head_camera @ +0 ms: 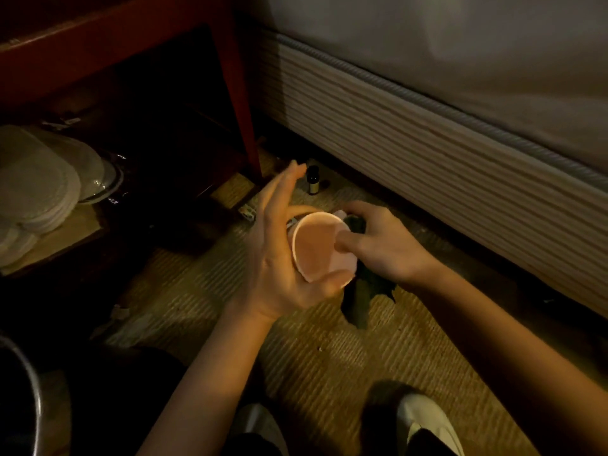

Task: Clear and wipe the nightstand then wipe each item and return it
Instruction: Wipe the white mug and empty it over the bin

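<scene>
My left hand (279, 258) grips a round pink container (316, 248) with its flat face turned toward me, low over the woven mat. My right hand (385, 245) presses a dark green cloth (358, 297) against the container's right side, and the cloth hangs down below both hands. The dark red wooden nightstand (131, 31) stands at the upper left, one leg (243, 120) coming down just beyond my left fingers. A small dark bottle (312, 181) stands on the floor by that leg.
A bed (427, 133) with a ribbed base runs along the right. Stacked white round pads (36, 189) and a clear lid lie on a low board at the left. A metal rim (29, 396) curves at the bottom left. My feet (424, 422) show at the bottom.
</scene>
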Available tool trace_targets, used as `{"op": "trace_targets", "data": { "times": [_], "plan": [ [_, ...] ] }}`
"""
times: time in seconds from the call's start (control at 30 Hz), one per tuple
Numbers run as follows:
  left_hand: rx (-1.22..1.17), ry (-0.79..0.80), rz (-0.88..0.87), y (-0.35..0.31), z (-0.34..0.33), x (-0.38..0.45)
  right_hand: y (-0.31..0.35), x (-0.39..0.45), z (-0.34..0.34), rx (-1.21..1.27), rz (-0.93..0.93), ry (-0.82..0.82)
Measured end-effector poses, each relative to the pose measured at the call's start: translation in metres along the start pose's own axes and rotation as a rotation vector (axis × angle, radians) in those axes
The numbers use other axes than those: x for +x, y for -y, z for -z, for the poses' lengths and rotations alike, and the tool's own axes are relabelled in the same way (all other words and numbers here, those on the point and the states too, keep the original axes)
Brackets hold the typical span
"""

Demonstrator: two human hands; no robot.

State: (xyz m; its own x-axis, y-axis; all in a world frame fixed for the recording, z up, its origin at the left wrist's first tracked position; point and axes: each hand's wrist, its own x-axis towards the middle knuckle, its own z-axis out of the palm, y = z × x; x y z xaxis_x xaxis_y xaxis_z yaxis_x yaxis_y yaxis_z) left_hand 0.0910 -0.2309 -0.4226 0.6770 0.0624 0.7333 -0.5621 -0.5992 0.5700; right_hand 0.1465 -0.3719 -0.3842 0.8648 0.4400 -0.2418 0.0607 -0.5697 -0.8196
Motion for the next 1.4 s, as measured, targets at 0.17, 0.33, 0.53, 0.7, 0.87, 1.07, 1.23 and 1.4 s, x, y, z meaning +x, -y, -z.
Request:
{"op": "trace_targets", "data": {
  "times": [0.17,0.33,0.53,0.7,0.87,1.07,1.23,1.4],
  "plan": [
    [-0.363,-0.317,0.775,-0.011,-0.014,-0.007,0.004,-0.001,0.001,-0.065,0.097,-0.13],
    [-0.88,-0.268,1.287,-0.004,-0.008,-0.002,0.007,-0.007,0.004,0.028,0.158,-0.177],
    [-1.075,-0.225,1.324,-0.002,0.005,0.012,0.012,-0.01,0.009,0.197,0.217,-0.185],
    [-1.162,-0.098,1.458,0.0,0.014,0.017,0.019,-0.014,0.007,0.196,0.228,-0.293],
    [-1.21,-0.135,1.434,0.002,0.012,0.01,0.022,-0.016,0.014,0.263,0.236,-0.231],
    [-1.356,-0.057,1.32,0.006,0.018,0.008,0.022,-0.015,0.013,0.311,0.25,-0.159],
    [-1.378,-0.14,1.345,-0.001,0.028,0.007,0.035,-0.012,0.008,0.324,0.315,-0.088],
    [-1.202,-0.314,1.354,-0.016,0.066,0.032,0.078,-0.002,0.005,0.323,0.405,0.029]
  ]
}}
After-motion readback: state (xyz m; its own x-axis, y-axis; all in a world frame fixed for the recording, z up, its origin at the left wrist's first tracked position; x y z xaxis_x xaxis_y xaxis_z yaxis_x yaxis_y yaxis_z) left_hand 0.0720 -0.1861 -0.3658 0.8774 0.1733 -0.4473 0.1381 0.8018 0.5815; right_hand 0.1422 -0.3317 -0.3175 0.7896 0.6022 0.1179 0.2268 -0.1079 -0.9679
